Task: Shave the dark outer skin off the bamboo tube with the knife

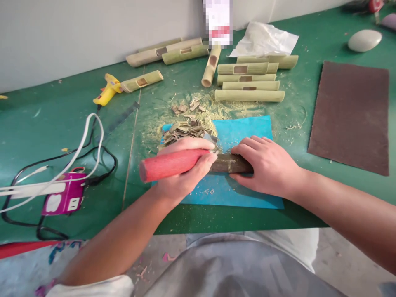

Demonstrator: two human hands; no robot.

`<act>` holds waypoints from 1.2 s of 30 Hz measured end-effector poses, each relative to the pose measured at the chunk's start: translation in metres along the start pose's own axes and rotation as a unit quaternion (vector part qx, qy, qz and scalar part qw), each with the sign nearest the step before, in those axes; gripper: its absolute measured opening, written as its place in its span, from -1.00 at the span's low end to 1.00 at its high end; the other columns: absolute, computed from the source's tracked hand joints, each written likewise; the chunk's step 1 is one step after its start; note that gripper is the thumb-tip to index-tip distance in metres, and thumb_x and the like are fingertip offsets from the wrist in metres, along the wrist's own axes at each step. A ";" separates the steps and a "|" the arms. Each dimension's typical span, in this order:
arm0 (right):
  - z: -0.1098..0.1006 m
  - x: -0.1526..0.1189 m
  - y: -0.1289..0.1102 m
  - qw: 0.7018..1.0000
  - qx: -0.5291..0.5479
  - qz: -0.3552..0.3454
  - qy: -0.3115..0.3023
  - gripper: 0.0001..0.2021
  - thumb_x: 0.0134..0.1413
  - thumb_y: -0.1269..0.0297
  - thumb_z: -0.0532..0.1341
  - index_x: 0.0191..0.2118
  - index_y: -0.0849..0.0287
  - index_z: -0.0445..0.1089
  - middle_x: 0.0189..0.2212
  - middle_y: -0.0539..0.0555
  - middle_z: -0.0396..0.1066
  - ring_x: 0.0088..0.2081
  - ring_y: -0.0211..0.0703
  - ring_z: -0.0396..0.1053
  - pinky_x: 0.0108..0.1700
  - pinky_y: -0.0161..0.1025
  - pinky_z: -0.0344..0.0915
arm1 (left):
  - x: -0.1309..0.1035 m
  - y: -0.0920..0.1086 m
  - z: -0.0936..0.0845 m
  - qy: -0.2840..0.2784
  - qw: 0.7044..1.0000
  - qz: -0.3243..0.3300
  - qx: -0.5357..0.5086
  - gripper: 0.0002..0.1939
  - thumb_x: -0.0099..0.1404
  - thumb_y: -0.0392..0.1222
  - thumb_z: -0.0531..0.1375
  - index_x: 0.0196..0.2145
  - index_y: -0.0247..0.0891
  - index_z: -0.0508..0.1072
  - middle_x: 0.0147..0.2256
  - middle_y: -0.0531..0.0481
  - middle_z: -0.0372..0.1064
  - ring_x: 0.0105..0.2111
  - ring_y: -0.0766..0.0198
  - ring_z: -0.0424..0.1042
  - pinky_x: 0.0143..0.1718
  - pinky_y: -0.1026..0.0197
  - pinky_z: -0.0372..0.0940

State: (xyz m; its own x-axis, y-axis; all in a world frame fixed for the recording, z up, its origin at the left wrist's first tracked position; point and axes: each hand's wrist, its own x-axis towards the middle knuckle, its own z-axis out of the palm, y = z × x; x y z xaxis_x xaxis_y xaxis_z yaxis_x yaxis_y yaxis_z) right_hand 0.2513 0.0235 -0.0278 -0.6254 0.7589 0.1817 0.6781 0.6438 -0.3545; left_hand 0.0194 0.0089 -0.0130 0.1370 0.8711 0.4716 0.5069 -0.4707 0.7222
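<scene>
My left hand (pixel 185 165) is closed round a thick red-handled cutting tool (pixel 173 166); its working end is mostly hidden by my fingers, so I cannot tell its exact kind. The tool's front end is at a dark brown bamboo piece (pixel 230 163), which carries pale scratch marks. Gripping the right end of that bamboo is my right hand (pixel 266 165), pressing it down over a blue sheet (pixel 244 128). Beyond my left hand lies a heap of dark and pale shavings (pixel 185 132).
Several pale bamboo tubes (pixel 250 96) with cut openings lie at the back. Elsewhere are a yellow glue gun (pixel 108 90), a purple power adapter (pixel 64 194) with cables, a brown sheet (pixel 349 119), a white plastic bag (pixel 262 39) and a white oval object (pixel 365 40) on the green table (pixel 291 165).
</scene>
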 end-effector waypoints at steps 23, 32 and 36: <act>0.003 -0.008 -0.002 0.991 -0.063 0.076 0.092 -0.78 0.11 0.15 0.26 -0.28 0.22 0.40 -0.34 0.18 0.42 -0.31 -0.02 0.32 -0.33 -0.15 0.17 | 0.014 0.012 0.029 -0.046 0.998 -0.009 -0.040 -0.83 0.38 -0.05 0.28 -0.25 -0.20 0.54 -0.34 0.03 0.59 -0.36 0.27 0.56 -0.24 0.20 0.43; -0.005 -0.009 0.000 0.983 -0.118 0.093 0.105 -0.79 0.13 0.16 0.23 -0.28 0.22 0.39 -0.35 0.17 0.40 -0.31 -0.03 0.28 -0.33 -0.18 0.12 | 0.021 0.022 0.033 -0.019 0.999 0.031 -0.017 -0.84 0.36 -0.07 0.29 -0.27 -0.20 0.55 -0.34 0.03 0.61 -0.38 0.30 0.58 -0.26 0.24 0.49; -0.007 -0.007 0.000 0.981 -0.133 0.114 0.083 -0.80 0.15 0.18 0.21 -0.28 0.23 0.40 -0.35 0.18 0.40 -0.30 -0.03 0.29 -0.34 -0.18 0.06 | 0.026 0.023 0.035 -0.019 0.998 0.063 0.000 -0.87 0.33 -0.12 0.31 -0.31 -0.22 0.57 -0.36 0.05 0.62 -0.38 0.32 0.59 -0.27 0.29 0.49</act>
State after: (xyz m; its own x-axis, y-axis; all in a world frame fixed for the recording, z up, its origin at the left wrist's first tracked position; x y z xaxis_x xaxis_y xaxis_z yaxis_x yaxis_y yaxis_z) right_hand 0.2589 0.0187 -0.0228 -0.3886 0.8778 0.2801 0.8838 0.4411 -0.1559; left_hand 0.0647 0.0254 -0.0016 0.2320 0.8098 0.5388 0.4830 -0.5768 0.6588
